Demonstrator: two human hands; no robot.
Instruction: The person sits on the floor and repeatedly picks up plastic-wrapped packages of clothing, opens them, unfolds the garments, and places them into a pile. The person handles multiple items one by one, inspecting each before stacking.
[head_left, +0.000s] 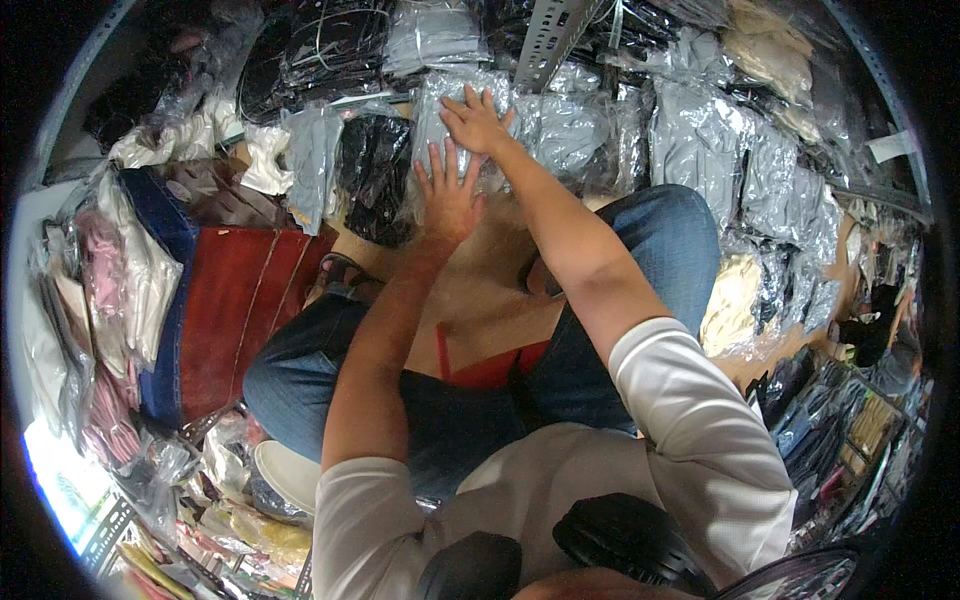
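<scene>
Both my hands rest on a clear plastic bag of folded light grey garments (439, 112) at the top centre. My right hand (476, 124) lies flat across its middle with spread fingers. Just below and to the left, my left hand (450, 191) presses near the bag's lower edge, its fingers also spread. Directly left of that bag is a bag with black items (375, 176). More bagged grey garments (570, 135) lie to the right of my right hand.
A perforated metal post (551, 45) stands just beyond the bags. At left is a red and blue fabric container (232, 322) with bagged clothes beside it. Stacks of bagged grey clothing (697, 150) stand at right. My crossed legs in jeans (667, 232) flank the brown floor area.
</scene>
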